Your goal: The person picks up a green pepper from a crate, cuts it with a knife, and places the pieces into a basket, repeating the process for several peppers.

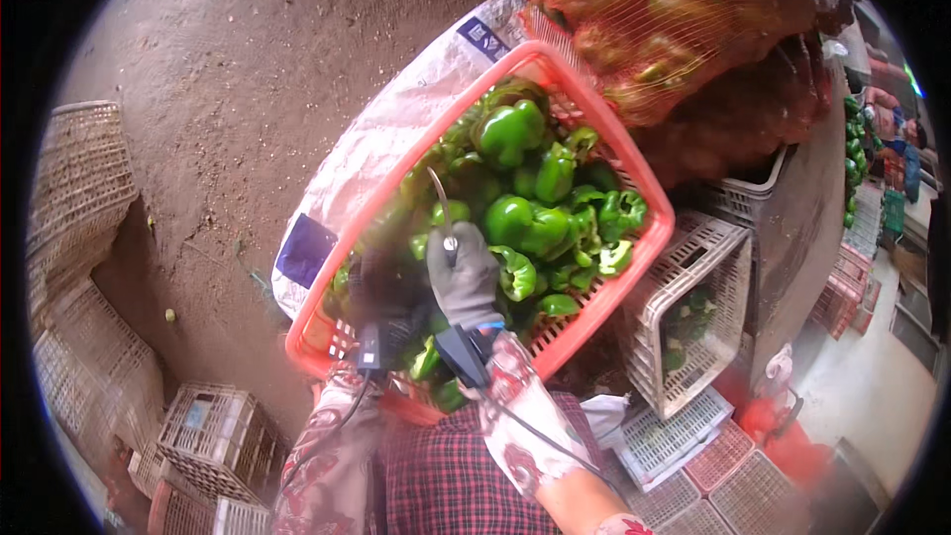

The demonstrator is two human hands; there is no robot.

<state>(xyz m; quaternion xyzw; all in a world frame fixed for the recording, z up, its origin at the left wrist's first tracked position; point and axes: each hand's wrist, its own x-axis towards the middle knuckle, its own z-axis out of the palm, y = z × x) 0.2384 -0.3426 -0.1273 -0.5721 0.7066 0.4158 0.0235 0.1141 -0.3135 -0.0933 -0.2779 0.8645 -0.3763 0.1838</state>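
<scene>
A pinkish-red plastic crate [475,93] stands before me, filled with green bell peppers [509,219]. Some peppers are whole; others, toward the crate's right side, are cut pieces, such as a curled piece [518,273] near my right hand. In a grey glove, my right hand [464,279] grips a small knife with a thin curved blade [441,193] that points away from me over the peppers. My left hand [386,282], dark-gloved and strongly blurred, is down among the peppers at the crate's near left; whether it holds anything cannot be made out.
Red mesh sacks of produce [639,22] are piled beyond the crate. A white woven sack [386,134] lies along its left side. A pale slatted crate [695,312] sits tilted at right, with stacked crates [82,193] at left. People [884,119] are far right.
</scene>
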